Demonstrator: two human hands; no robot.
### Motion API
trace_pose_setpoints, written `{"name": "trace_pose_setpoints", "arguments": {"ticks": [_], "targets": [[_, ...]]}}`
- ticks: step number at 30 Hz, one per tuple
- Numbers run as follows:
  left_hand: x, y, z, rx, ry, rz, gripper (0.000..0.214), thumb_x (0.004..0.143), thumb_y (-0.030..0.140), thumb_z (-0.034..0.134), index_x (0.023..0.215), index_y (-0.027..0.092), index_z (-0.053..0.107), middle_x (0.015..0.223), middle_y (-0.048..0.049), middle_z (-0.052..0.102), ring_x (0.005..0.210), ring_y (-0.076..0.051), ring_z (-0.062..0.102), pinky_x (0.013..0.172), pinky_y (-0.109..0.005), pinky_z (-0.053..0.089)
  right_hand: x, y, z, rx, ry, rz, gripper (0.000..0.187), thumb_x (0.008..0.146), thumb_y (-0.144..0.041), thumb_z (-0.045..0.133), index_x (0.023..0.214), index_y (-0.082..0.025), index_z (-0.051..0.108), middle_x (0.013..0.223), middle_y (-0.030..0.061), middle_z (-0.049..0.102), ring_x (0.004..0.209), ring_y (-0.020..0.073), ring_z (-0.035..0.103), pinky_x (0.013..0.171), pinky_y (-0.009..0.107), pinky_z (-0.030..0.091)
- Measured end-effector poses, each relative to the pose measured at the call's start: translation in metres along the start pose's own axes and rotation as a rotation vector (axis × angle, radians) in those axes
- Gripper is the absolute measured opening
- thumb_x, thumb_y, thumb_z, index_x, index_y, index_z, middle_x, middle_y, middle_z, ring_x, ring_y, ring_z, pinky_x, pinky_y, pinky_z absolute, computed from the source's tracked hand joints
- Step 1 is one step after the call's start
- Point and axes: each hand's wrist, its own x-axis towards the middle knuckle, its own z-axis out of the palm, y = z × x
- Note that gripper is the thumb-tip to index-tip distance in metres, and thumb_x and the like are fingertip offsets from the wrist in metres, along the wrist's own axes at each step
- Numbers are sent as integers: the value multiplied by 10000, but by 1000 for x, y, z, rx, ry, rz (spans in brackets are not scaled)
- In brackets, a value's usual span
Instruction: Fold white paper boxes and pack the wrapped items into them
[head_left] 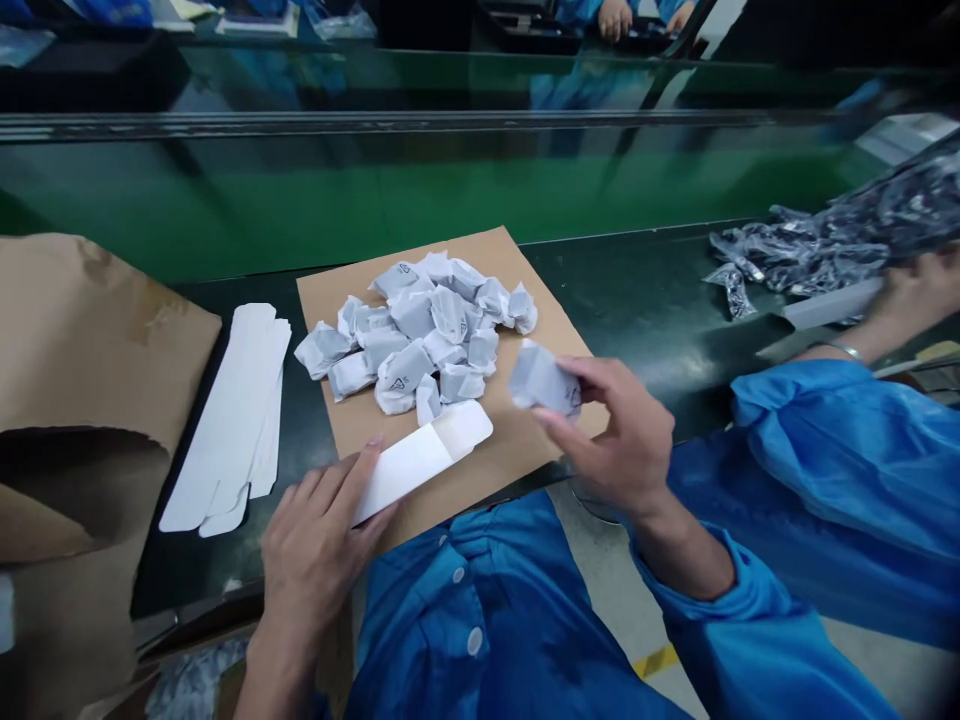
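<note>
Left hand: The left hand point(319, 530) grasped a white box point(409, 470) by its near end, some of its fingers hidden beneath. Holding it there left the far end uncovered, probably the reason for that grip.
White box: It lay slanted over the cardboard sheet point(517, 440), a rounded flap point(469, 425) stretching out toward the right. The angle seemed chosen so that this end faced the other hand.
Right hand: The right hand point(622, 430) pinched a paper-wrapped packet point(541, 378) between thumb and fingers, near one end, so most of the packet stuck out clear of the fingertips.
Wrapped packet: It hung above the sheet's right side, apart from both the box and the pile.
Pile: More wrapped packets point(412, 310) sat heaped just beyond the box, likely gathered there for short reach from either hand.
Cardboard sheet: It lay under the pile on the dark table point(600, 280), perhaps to protect the packets from the hard top.
Flat cartons: White flattened cartons point(232, 420) lay overlapping to the left, apparently stacked lengthwise for easy picking by the left hand. A big brown carton point(82, 340) stood beside them.
Neighbour: At the right, a co-worker's hand point(915, 290) held a pale box point(832, 303) beside a heap of clear bags point(817, 245).
</note>
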Motion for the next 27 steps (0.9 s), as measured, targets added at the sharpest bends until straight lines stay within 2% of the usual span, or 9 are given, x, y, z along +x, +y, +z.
{"name": "trace_pose_setpoints", "arguments": {"ticks": [2,4,9,11,15,18,22,25,27], "targets": [[2,8,-2,-5,34,-42,617,874,386,624,1433,211,431,1023,-83,718,807,-224,627,694,-315,401,-7,-17,6,-64,-21,-214,387,903,-280,602,1274,-190,540,1142,149,649,1010,267,627,850,414,539],[1,14,-4,18,56,-78,608,876,376,621,1432,215,436,1025,-84,716,808,-230,618,674,-322,383,-8,-23,10,-84,-180,-357,350,946,-245,526,1281,-143,537,1150,168,643,1033,267,620,850,408,547],[-3,15,-8,0,11,18,555,898,357,586,1420,222,453,976,-69,713,772,-217,601,636,-325,346,11,-20,-7,28,-604,-474,351,967,-154,440,1309,-119,513,1275,146,599,1135,238,569,920,393,536],[-2,13,-10,-1,5,66,566,901,352,580,1429,205,442,968,-76,712,774,-222,600,635,-331,346,19,-24,-17,44,-697,-483,401,939,-95,437,1332,-151,491,1357,133,543,1205,229,535,960,385,517],[0,9,-12,18,36,84,600,892,337,599,1448,209,413,977,-76,712,794,-225,612,651,-332,361,24,-32,-22,-36,-677,-429,398,937,-76,403,1311,-178,494,1297,144,546,1180,231,549,882,358,537],[-3,7,-9,-31,36,65,598,878,349,624,1430,223,435,973,-68,710,795,-216,623,679,-319,394,27,-27,-15,43,-654,-463,325,954,-95,409,1255,-141,522,1220,148,585,1138,225,566,915,365,513],[-6,9,-1,-158,24,-59,598,857,459,635,1385,223,481,996,-64,709,829,-213,647,736,-305,449,40,-16,-7,291,-611,-356,225,903,-127,575,1128,-129,563,1088,105,635,1040,189,591,904,320,495],[-6,13,4,-301,-57,-88,583,882,540,558,1361,215,488,1062,-61,707,891,-197,662,776,-280,480,49,-17,-5,327,-690,-221,310,802,-126,705,1084,-150,579,1016,55,659,857,151,601,770,275,505],[-4,15,5,-292,-68,-104,581,887,557,536,1348,206,499,1058,-62,708,889,-195,663,769,-276,481,51,-20,-4,296,-707,-235,289,795,-129,711,1059,-147,594,1007,60,664,866,159,599,785,292,499]]}}
